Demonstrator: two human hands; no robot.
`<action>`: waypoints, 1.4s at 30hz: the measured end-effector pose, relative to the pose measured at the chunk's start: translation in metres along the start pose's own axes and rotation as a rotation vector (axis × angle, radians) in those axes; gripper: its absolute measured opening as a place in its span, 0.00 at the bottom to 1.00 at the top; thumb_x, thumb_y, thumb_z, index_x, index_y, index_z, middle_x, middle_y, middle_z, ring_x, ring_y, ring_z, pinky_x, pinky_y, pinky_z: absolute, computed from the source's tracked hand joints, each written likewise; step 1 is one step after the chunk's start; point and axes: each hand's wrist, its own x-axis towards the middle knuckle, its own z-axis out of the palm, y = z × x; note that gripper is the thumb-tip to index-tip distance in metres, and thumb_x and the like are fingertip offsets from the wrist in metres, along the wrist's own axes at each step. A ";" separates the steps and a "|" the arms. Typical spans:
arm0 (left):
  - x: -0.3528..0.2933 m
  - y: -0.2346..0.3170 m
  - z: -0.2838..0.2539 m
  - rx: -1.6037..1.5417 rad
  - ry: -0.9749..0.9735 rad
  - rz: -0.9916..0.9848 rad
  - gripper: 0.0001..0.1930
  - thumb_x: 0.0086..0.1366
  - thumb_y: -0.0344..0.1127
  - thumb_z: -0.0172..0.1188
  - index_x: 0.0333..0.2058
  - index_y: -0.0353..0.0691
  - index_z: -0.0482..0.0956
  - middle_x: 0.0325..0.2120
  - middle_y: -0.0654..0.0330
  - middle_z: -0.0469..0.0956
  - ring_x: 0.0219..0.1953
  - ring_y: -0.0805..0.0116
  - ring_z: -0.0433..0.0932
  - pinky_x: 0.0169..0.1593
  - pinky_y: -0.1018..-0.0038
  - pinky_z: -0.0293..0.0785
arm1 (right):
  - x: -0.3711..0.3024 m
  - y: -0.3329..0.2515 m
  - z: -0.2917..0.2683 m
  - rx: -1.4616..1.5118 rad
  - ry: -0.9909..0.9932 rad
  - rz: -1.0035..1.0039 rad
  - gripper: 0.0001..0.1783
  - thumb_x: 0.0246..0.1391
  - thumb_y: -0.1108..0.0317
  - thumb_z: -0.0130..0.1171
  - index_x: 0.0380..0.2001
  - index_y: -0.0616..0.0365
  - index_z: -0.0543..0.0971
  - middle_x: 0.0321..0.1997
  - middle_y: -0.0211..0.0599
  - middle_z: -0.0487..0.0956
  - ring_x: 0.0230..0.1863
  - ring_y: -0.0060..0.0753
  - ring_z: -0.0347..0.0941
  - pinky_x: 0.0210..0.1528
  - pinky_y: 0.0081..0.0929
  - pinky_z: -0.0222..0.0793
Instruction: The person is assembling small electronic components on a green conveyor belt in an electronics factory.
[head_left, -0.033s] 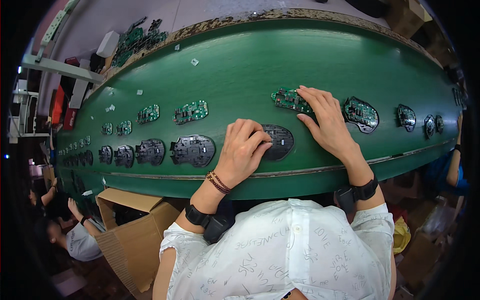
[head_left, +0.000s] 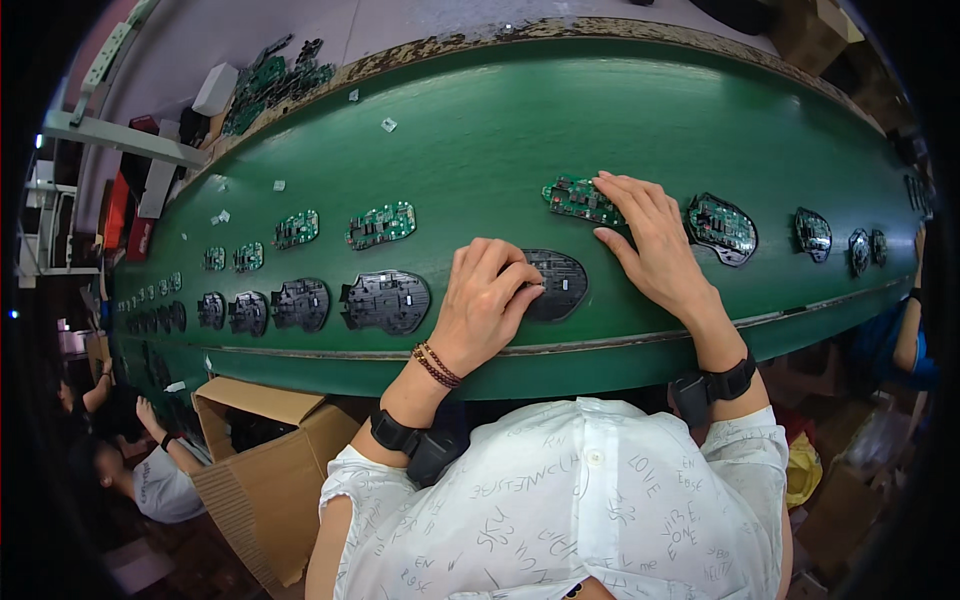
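A black plastic mouse-shaped shell point(head_left: 562, 284) lies on the green bench near its front edge. Over its left part is my left hand point(head_left: 478, 300), fingers curled and thumb against forefinger; whatever the fingertips pinch is hidden. My right hand point(head_left: 652, 235) reaches farther out, with fingers along the far edge of a green circuit board point(head_left: 578, 199) and the thumb by its near edge. That board's right end is covered by the hand. Just right of it rests a shell with a board fitted in it point(head_left: 722, 230).
Leftward run a row of loose green boards point(head_left: 382, 226) and a nearer row of black shells point(head_left: 388, 301). More fitted shells point(head_left: 813, 235) sit at the right. An open cardboard box point(head_left: 265, 470) stands below the bench. Other people work at both sides; one person point(head_left: 165, 485) is at left.
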 end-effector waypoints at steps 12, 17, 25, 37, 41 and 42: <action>0.006 -0.002 -0.002 -0.087 0.135 -0.054 0.08 0.58 0.25 0.70 0.37 0.40 0.84 0.37 0.59 0.77 0.43 0.57 0.73 0.47 0.64 0.71 | 0.001 -0.002 -0.001 0.020 0.007 0.028 0.34 0.57 0.69 0.67 0.66 0.57 0.70 0.65 0.41 0.74 0.66 0.46 0.67 0.65 0.43 0.62; 0.015 -0.010 -0.001 -0.045 0.085 -0.114 0.06 0.58 0.26 0.70 0.34 0.39 0.84 0.36 0.59 0.75 0.42 0.58 0.71 0.47 0.64 0.70 | 0.002 -0.004 -0.001 0.033 0.011 0.058 0.35 0.56 0.69 0.68 0.66 0.57 0.70 0.62 0.43 0.76 0.65 0.45 0.68 0.65 0.43 0.62; 0.014 -0.013 -0.003 -0.088 0.049 -0.122 0.07 0.58 0.27 0.71 0.36 0.38 0.83 0.38 0.59 0.76 0.44 0.57 0.72 0.49 0.64 0.70 | 0.004 -0.004 0.000 0.050 0.026 0.074 0.36 0.55 0.69 0.70 0.67 0.56 0.71 0.62 0.43 0.76 0.64 0.47 0.68 0.65 0.41 0.62; -0.021 -0.018 -0.052 -0.192 -0.240 -0.166 0.47 0.55 0.32 0.76 0.71 0.40 0.60 0.63 0.49 0.69 0.62 0.48 0.67 0.68 0.59 0.65 | 0.008 -0.045 -0.026 0.411 -0.107 0.071 0.30 0.47 0.73 0.74 0.56 0.58 0.80 0.50 0.42 0.75 0.54 0.44 0.69 0.58 0.38 0.67; -0.022 -0.020 -0.045 -0.267 -0.195 -0.153 0.47 0.53 0.25 0.74 0.71 0.39 0.61 0.60 0.52 0.73 0.61 0.48 0.68 0.67 0.59 0.66 | 0.006 -0.076 -0.025 0.365 -0.233 -0.029 0.31 0.46 0.75 0.73 0.56 0.59 0.78 0.50 0.42 0.73 0.52 0.46 0.68 0.55 0.39 0.69; -0.024 -0.021 -0.044 -0.274 -0.187 -0.150 0.47 0.53 0.24 0.74 0.71 0.39 0.61 0.60 0.52 0.74 0.61 0.49 0.69 0.66 0.59 0.67 | 0.005 -0.079 -0.022 0.363 -0.238 -0.033 0.31 0.46 0.75 0.73 0.56 0.59 0.78 0.50 0.42 0.73 0.52 0.46 0.68 0.55 0.39 0.69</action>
